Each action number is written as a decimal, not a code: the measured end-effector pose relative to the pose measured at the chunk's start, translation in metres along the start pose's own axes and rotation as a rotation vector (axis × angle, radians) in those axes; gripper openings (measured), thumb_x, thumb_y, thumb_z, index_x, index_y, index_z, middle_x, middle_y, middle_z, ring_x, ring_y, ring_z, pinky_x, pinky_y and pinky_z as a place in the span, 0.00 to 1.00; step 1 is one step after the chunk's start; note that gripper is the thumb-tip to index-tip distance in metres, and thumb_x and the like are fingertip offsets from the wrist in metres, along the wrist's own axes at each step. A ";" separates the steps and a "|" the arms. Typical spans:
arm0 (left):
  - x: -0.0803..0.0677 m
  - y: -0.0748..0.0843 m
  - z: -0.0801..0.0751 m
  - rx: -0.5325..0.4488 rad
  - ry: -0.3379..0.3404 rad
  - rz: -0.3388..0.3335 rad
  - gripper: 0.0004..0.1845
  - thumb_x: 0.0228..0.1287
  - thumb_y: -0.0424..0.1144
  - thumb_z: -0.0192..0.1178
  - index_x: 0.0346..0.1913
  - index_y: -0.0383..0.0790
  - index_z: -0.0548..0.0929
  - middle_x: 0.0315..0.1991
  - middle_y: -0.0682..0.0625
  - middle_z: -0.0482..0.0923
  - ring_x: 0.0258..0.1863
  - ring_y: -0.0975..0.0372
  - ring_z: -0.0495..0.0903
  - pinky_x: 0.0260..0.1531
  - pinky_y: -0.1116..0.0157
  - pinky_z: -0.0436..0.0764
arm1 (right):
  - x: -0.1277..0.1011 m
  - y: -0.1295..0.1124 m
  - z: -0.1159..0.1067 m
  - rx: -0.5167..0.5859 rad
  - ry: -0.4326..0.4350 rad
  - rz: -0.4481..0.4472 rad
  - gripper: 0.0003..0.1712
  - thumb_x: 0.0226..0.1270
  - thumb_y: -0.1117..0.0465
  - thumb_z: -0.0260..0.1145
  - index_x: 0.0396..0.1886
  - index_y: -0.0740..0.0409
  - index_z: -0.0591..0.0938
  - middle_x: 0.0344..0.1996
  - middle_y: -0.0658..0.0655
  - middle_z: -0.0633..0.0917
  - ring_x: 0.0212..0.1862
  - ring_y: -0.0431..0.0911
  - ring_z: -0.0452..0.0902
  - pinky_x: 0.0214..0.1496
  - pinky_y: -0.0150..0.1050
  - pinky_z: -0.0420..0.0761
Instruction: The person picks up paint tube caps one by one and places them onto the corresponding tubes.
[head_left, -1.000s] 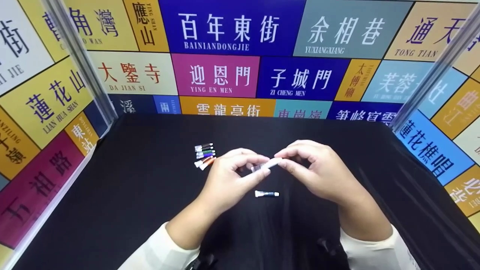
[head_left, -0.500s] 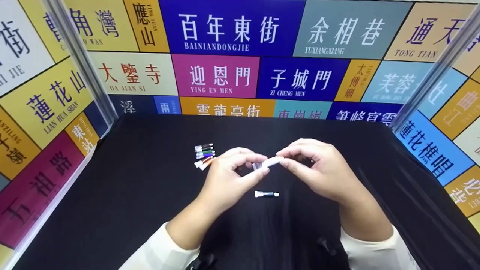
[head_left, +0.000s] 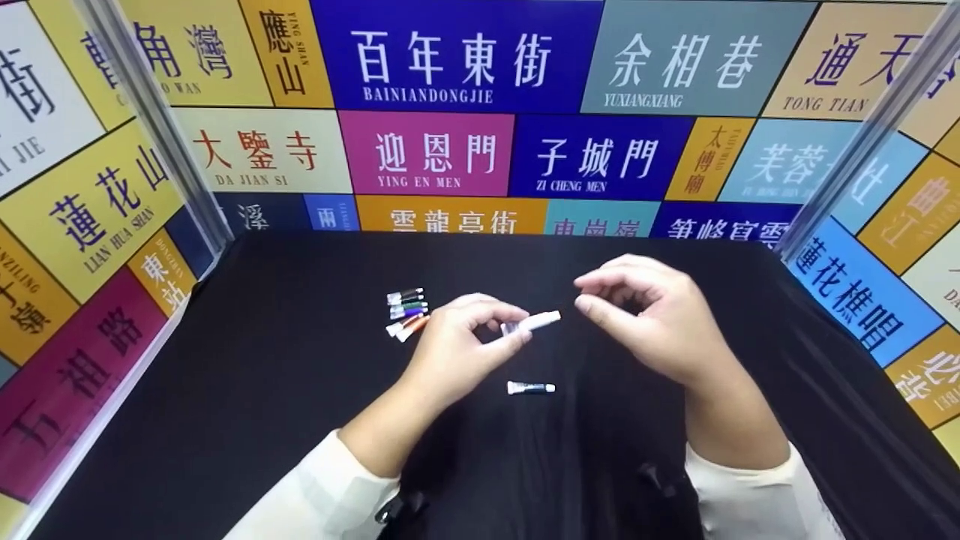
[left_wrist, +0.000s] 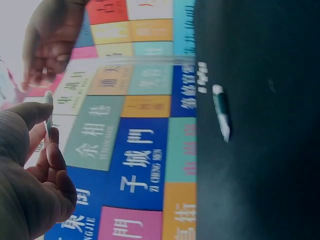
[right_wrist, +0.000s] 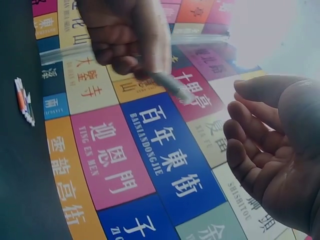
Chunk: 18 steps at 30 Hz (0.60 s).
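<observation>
My left hand (head_left: 457, 349) pinches a small white paint tube (head_left: 541, 321) between thumb and fingers, its narrow end pointing right. In the right wrist view the same tube (right_wrist: 175, 87) sticks out from the left hand's fingers. My right hand (head_left: 660, 322) hovers to the right of the tube, apart from it. Its fingers are loosely bent, with a gap between thumb and forefinger (right_wrist: 250, 117) and nothing visible held. A dark paint tube (head_left: 532, 388) with a white cap lies on the black cloth below the hands, also seen in the left wrist view.
Several small paint tubes (head_left: 407, 308), black, green, purple and orange among them, lie in a row left of the left hand. Black cloth (head_left: 300, 420) covers the table. Panels with printed signs (head_left: 465, 60) stand at the back and both sides.
My right hand has let go of the white tube's end and moved up and right. The left hand keeps hold of the tube. The view has shifted slightly.
</observation>
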<state>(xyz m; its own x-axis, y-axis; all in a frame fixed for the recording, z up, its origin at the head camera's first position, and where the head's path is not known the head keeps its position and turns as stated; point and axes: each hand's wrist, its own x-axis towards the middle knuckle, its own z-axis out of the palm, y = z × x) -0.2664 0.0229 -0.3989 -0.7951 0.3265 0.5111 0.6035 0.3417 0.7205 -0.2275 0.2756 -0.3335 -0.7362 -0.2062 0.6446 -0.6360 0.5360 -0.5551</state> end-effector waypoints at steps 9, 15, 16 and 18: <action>0.010 -0.027 0.021 0.079 -0.198 -0.133 0.07 0.64 0.44 0.76 0.43 0.50 0.95 0.37 0.52 0.89 0.39 0.60 0.85 0.43 0.68 0.80 | 0.004 0.012 -0.010 0.042 0.154 0.102 0.10 0.64 0.69 0.78 0.41 0.51 0.94 0.34 0.46 0.90 0.27 0.40 0.78 0.29 0.27 0.76; 0.012 -0.044 0.037 0.110 -0.304 -0.173 0.04 0.63 0.40 0.75 0.39 0.48 0.95 0.33 0.54 0.89 0.35 0.64 0.81 0.40 0.68 0.78 | 0.007 0.025 -0.015 0.070 0.242 0.183 0.09 0.65 0.68 0.78 0.43 0.54 0.94 0.35 0.41 0.91 0.31 0.38 0.82 0.35 0.26 0.81; 0.012 -0.046 0.040 0.113 -0.317 -0.184 0.03 0.62 0.39 0.75 0.39 0.48 0.95 0.33 0.55 0.89 0.34 0.66 0.80 0.39 0.69 0.78 | 0.008 0.028 -0.016 0.082 0.257 0.190 0.08 0.66 0.68 0.77 0.43 0.55 0.94 0.35 0.41 0.91 0.31 0.38 0.83 0.35 0.26 0.81; 0.012 -0.050 0.044 0.116 -0.341 -0.208 0.03 0.62 0.39 0.75 0.38 0.49 0.95 0.32 0.56 0.90 0.32 0.69 0.78 0.38 0.69 0.78 | 0.008 0.034 -0.017 0.103 0.285 0.200 0.08 0.66 0.68 0.77 0.44 0.57 0.94 0.34 0.40 0.91 0.32 0.38 0.84 0.37 0.27 0.82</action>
<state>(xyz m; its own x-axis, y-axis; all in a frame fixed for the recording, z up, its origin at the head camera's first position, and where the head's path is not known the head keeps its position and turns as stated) -0.3034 0.0488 -0.4493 -0.8472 0.5061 0.1615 0.4501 0.5223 0.7243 -0.2514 0.3058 -0.3381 -0.7636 0.1388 0.6306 -0.5166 0.4546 -0.7255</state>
